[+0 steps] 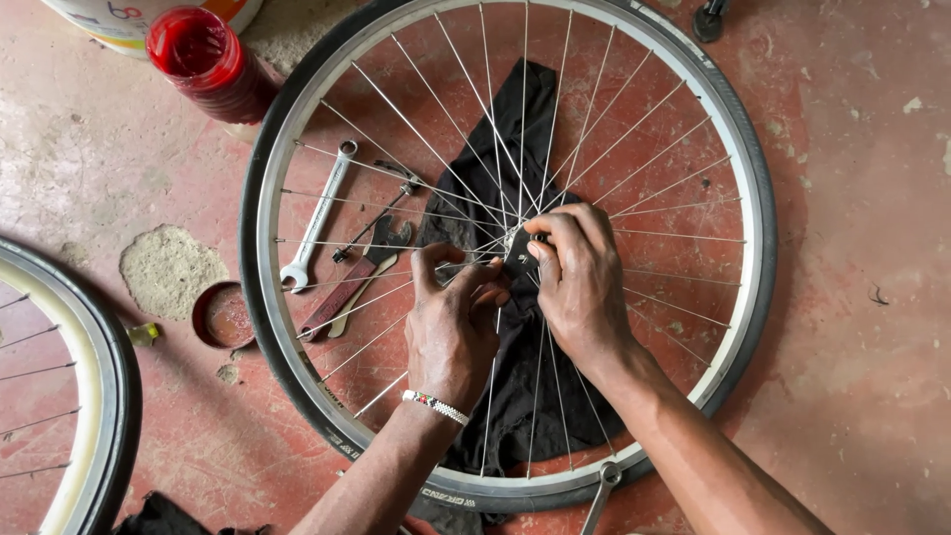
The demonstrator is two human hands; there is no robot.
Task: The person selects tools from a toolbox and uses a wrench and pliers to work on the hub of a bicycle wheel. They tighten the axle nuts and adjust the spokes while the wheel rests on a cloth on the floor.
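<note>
- Left hand [454,327] pinches something small, too hidden to name, beside the hub [517,248] of the bicycle wheel [753,198].
- Right hand [580,282] grips the hub.
- A black cloth [525,396] lies beneath the spokes.

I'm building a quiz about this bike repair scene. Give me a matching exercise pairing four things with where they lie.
Things:
1. black cloth
2. silver spanner
3. red jar
4. both hands, left hand and right hand

Places:
A. at the wheel's hub
B. outside the rim, upper left
C. under the spokes, running top to bottom
D. inside the rim, left part

Pairs: 1-C, 2-D, 3-B, 4-A
</note>
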